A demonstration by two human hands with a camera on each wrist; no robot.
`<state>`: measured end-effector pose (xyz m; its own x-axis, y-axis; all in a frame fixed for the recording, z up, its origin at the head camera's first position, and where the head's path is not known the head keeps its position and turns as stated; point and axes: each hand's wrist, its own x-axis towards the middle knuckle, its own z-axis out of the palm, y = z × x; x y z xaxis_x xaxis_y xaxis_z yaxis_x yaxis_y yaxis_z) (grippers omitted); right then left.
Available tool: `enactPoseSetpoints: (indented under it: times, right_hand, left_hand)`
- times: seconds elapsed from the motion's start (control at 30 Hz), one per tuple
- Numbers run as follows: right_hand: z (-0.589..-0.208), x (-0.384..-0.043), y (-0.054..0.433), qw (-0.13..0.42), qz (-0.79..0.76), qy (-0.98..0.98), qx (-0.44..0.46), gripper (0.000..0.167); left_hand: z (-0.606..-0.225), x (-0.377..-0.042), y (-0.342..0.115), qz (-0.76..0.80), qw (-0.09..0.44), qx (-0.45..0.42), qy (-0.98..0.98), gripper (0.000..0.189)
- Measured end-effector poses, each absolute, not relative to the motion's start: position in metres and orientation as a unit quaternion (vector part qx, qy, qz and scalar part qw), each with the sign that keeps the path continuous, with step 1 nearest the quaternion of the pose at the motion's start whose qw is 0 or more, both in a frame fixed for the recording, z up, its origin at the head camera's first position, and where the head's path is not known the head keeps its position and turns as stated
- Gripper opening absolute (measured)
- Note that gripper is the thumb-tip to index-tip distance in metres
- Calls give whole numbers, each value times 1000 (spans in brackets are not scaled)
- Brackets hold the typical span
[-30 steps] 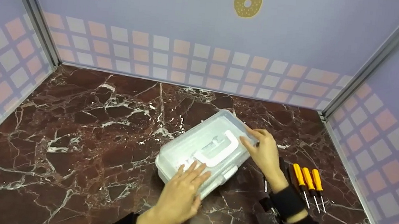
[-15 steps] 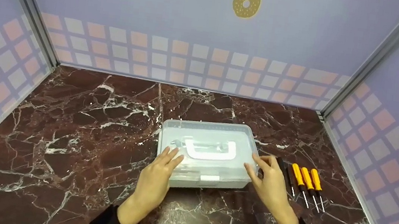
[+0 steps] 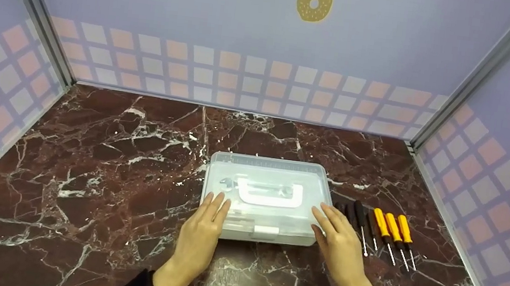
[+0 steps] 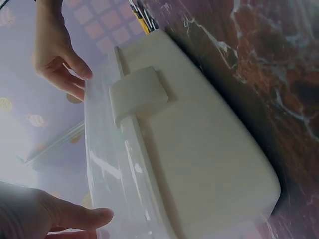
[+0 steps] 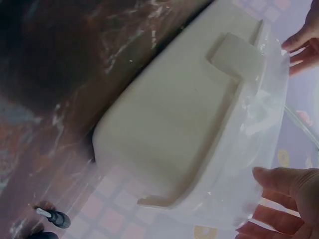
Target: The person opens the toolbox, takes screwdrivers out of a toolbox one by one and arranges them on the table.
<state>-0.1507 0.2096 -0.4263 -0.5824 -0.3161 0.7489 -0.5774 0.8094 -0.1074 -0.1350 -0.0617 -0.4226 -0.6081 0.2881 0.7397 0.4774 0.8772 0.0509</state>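
Observation:
A lidded plastic toolbox [image 3: 275, 215] lies in the middle of the table, its long front side facing me. Its clear lid [image 4: 107, 144] is down over a white base [image 5: 164, 104], and a white latch [image 3: 266, 232] sits at the front centre. A white carry handle [image 3: 269, 203] lies flat on top. Through the lid a wrench shape [image 3: 227, 184] shows faintly. My left hand [image 3: 198, 239] touches the lid's front left corner with extended fingers. At the front right corner my right hand [image 3: 342, 251] rests likewise, fingers fairly straight, thumb toward the front.
Right of the toolbox, several screwdrivers lie side by side: yellow-handled ones [image 3: 393, 227] and black-handled ones [image 3: 360, 213], tips toward me. The dark marble tabletop [image 3: 99, 202] is bounded by patterned panels [image 3: 243, 79] at the back and both sides.
The toolbox has turned from a diagonal position to lie square, its latch now facing me. Both hands moved with it to the front corners. More black screwdrivers are visible on the right.

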Motion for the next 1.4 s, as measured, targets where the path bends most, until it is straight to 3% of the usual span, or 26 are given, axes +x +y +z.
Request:
enactPoseSetpoints:
  times: [0.37,0.83,1.13,1.4]
  right_hand:
    - [-428,-173,203,404,134,-874,234,36]
    - [-418,-250,197,288,143,-934,157,33]
    - [-417,-308,186,263,143,-946,124,33]
    - [-411,-335,181,240,162,-954,81,36]
  left_hand:
    - [-422,-165,-55,-162,352,-193,-901,30]
    - [-420,-246,-40,-125,303,-158,-931,33]
    - [-420,-304,-39,-130,299,-129,-937,30]
    - [-421,-334,-31,-134,310,-102,-936,31]
